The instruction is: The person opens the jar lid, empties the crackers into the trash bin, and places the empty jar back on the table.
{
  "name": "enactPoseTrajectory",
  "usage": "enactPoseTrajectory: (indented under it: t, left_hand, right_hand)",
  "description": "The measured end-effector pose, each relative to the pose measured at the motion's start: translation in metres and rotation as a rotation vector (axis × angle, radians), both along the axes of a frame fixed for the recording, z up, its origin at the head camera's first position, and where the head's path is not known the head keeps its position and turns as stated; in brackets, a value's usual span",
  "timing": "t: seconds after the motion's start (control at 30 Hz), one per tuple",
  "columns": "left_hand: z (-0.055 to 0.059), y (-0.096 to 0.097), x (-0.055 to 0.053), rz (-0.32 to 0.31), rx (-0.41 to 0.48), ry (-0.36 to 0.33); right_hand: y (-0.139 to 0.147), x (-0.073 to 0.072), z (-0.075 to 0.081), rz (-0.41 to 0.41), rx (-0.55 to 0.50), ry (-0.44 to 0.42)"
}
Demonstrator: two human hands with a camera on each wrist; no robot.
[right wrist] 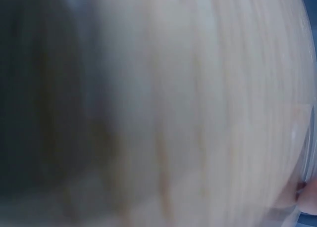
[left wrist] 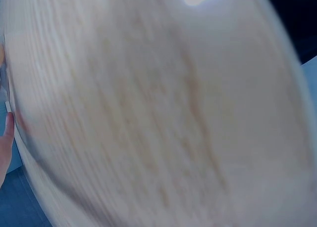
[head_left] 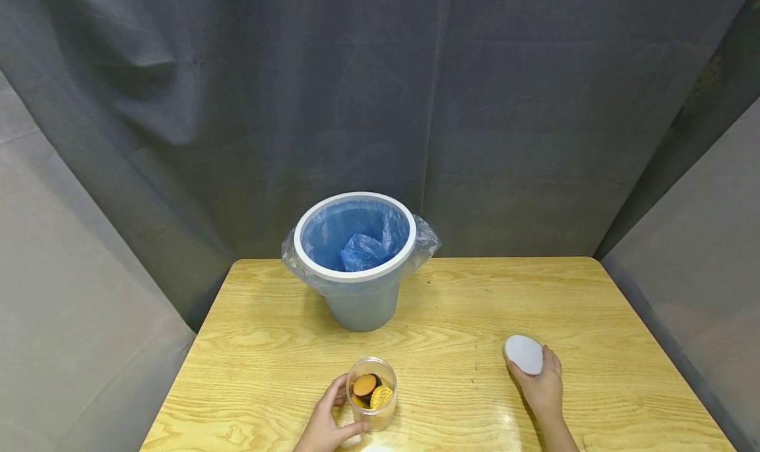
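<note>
Two hands are gripping things over a wood-grain table (head_left: 463,320), one a clear jar (head_left: 383,418), the other a white disc (head_left: 524,354).

A dark grey curtain (head_left: 332,96) is filling the top of the frame, paler panels (head_left: 77,293) are flanking the table at left and right, and a bin (head_left: 362,312) with a blue liner (head_left: 363,251) is standing just left of centre. The left hand (head_left: 328,418) is reaching up from the bottom edge, thumb and fingers curling round the jar's left side; orange and yellow pieces (head_left: 381,397) are lying inside. The right hand (head_left: 544,387) is reaching up at lower right, pinching the disc between thumb and fingers, well apart from the jar. Both wrist views are showing mostly blurred wood grain.
</note>
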State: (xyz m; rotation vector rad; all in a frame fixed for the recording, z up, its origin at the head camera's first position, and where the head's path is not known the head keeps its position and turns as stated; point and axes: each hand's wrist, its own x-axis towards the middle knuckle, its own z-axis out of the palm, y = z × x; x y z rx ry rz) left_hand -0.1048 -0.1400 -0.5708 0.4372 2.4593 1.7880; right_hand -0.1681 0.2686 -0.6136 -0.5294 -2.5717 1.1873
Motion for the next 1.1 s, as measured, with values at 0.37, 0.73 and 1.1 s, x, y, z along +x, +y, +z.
enactPoseTrajectory:
  t: [0.37,0.73,1.1]
  left_hand:
    - [-0.001,0.0,-0.001,-0.001,0.006,0.005]
    - [-0.002,-0.001,0.0,-0.009,0.003,0.0]
    - [0.001,0.0,-0.001,-0.017,-0.006,0.002]
  right_hand:
    - [-0.002,-0.001,0.0,0.001,0.053,-0.01]
    - [-0.002,-0.002,0.001,0.009,0.034,-0.043]
    - [-0.004,-0.005,0.019,-0.052,-0.002,0.011]
